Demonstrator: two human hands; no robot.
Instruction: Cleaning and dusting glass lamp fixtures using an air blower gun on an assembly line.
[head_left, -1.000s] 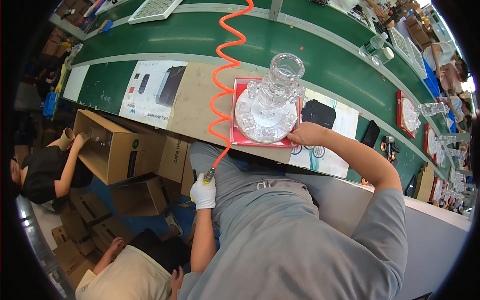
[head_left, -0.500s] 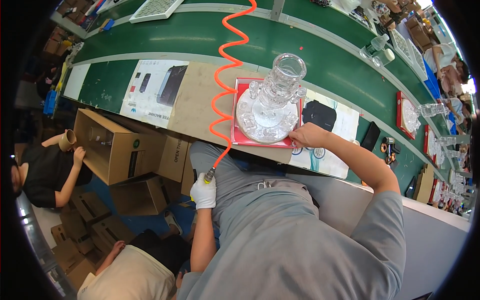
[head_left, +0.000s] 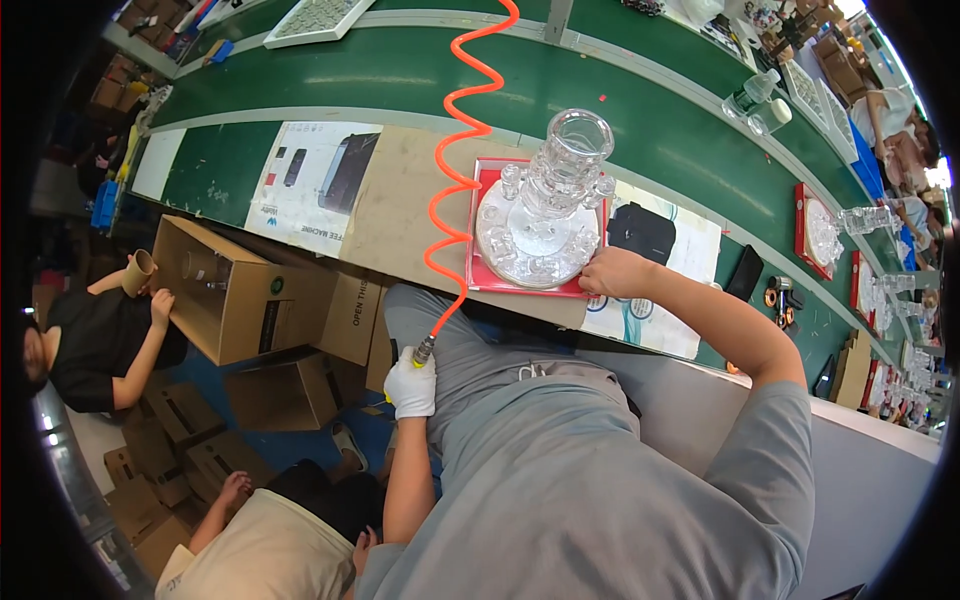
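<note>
A clear, tower-shaped piece with a wide open top rises from a round, pale base. Small clear parts ring it on the base. Under it is a shallow red-and-white box. My right hand is bare and closed at the box's near right corner, beside the base's rim; its fingertips hide whatever they pinch. Lower left, above my lap, my white-gloved left hand is closed round the end of an orange coiled air hose. A metal coupling and a bit of yellow show there; the glove covers the rest.
A black pouch-like item and a dark phone-like slab lie right of the box. More clear pieces in red boxes line the right side. At left, a co-worker holds a cardboard tube by an open carton; another person sits below.
The whole view has shifted slightly. My two hands keep their places at the hose end and the box corner. The co-worker's hand with the cardboard tube has moved a little.
</note>
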